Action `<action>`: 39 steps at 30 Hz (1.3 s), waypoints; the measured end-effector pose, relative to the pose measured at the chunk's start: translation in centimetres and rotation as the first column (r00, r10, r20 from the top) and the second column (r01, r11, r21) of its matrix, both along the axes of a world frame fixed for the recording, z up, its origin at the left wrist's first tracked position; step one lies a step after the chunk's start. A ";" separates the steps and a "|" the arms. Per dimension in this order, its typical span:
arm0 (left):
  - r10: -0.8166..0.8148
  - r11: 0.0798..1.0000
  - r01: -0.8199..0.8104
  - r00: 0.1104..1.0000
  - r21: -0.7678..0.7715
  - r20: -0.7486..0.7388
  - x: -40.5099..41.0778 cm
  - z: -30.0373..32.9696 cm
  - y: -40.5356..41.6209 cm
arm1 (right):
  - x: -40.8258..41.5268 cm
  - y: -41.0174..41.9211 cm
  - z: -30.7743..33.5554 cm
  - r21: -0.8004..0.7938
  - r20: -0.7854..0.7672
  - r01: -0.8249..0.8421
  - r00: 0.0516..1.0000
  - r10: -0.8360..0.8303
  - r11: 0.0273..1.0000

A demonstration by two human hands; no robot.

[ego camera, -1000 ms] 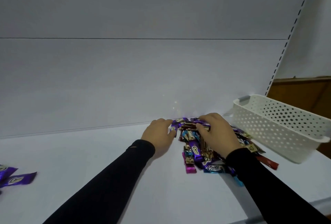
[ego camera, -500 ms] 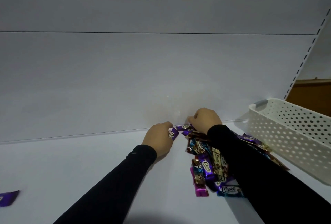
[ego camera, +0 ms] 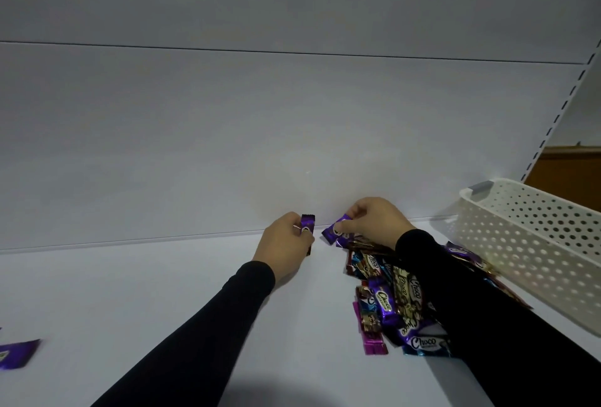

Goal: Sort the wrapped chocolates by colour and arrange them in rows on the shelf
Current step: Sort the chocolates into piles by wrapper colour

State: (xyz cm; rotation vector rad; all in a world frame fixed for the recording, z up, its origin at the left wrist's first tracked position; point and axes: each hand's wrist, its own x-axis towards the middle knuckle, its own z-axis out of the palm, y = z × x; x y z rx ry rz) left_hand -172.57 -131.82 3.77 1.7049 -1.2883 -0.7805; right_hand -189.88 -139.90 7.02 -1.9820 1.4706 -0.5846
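Left hand (ego camera: 286, 240): forearm runs from near-centre up toward the far wall, black sleeve (ego camera: 208, 332) to the wrist. Fingers curled; the grip grasps a purple bar (ego camera: 307, 227) held upright, its top end sticking above the knuckles, lower end showing below the hand.

Right hand (ego camera: 374, 216): forearm crosses over the pile (ego camera: 387, 299) from near-right, wrist bent down. Thumb and fingertips pinch a second purple bar (ego camera: 335, 231) at the pile's far-left corner; bar tilted, one end pointing left. Whether it is clear of the shelf (ego camera: 130, 292) or touching it, cannot tell.

The two held bars are near each other, not touching, both just in front of the seam where shelf meets back wall (ego camera: 227, 146).

Pile: mixed wrappers, purple, blue, brown, one pink bar (ego camera: 370, 338) at its near-left edge. Partly hidden under the right sleeve.

Basket (ego camera: 533, 244), white, perforated, stands at the right, just beside the pile; its near end runs out of frame.

One purple bar (ego camera: 16, 353) lies at the far left edge, well apart from the pile. Wide bare shelf between it and the left arm.
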 end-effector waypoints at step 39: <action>0.079 0.985 0.070 0.644 0.161 -0.761 -3.8 1.4 12.6 | -6.0 15.3 -2.6 -0.328 -0.218 0.048 0.968 -0.125 0.944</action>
